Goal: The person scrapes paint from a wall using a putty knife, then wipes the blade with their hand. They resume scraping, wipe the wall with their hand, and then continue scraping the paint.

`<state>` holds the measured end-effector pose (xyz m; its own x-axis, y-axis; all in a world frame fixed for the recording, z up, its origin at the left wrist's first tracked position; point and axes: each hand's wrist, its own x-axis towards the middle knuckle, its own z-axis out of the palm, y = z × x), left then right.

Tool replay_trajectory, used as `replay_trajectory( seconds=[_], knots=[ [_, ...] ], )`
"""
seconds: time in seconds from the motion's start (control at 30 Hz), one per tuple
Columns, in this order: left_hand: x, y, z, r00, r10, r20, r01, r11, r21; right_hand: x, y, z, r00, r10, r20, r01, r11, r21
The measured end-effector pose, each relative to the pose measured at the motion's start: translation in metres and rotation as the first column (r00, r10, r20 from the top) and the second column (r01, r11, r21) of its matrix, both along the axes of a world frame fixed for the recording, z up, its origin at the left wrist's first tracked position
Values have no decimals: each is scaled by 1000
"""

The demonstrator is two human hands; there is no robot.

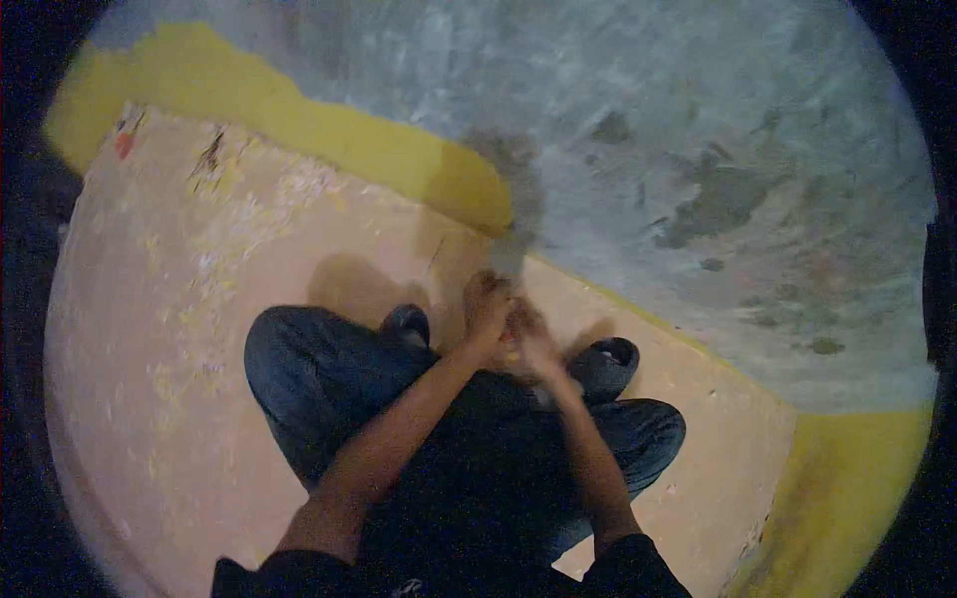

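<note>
Both of my hands are close together in front of my lap, over the pinkish surface (pixel 269 224). My left hand (pixel 487 309) has its fingers bent, and my right hand (pixel 531 337) is beside it, smeared by motion. Between the two hands shows a small reddish-orange spot (pixel 510 337), too blurred to name. Whether either hand grips it cannot be made out. My crossed legs in dark jeans (pixel 319 364) lie below and to both sides of the hands.
A dark shoe (pixel 605 367) is right of my hands, another (pixel 407 325) to the left. Past the surface's edge lies grey, stained ground (pixel 648 110). Yellow paint (pixel 389 154) runs along the far edge, with another yellow area (pixel 847 478) at lower right.
</note>
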<state>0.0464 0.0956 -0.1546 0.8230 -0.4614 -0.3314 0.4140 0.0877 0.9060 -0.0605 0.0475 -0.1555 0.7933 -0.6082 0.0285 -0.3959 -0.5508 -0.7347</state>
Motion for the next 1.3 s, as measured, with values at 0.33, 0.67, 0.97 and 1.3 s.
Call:
replay_trajectory(
  seconds=[0.33, 0.67, 0.97, 1.3],
  knots=[
    [-51, -101, 6, 768, 53, 638, -121, 991, 64, -32, -72, 24, 987, -117, 108, 120, 992, -27],
    [-2, -92, -4, 865, 281, 416, -318, 948, 21, 22, -70, 41, 998, -56, -3, 54, 977, -207],
    [-12, -107, -8, 919, 321, 227, -313, 947, -70, 25, -79, 51, 986, -60, -153, -24, 869, -495],
    [-6, -105, -2, 956, 264, 126, -260, 964, -50, 20, -85, 48, 984, -115, -134, 52, 912, -407]
  ],
)
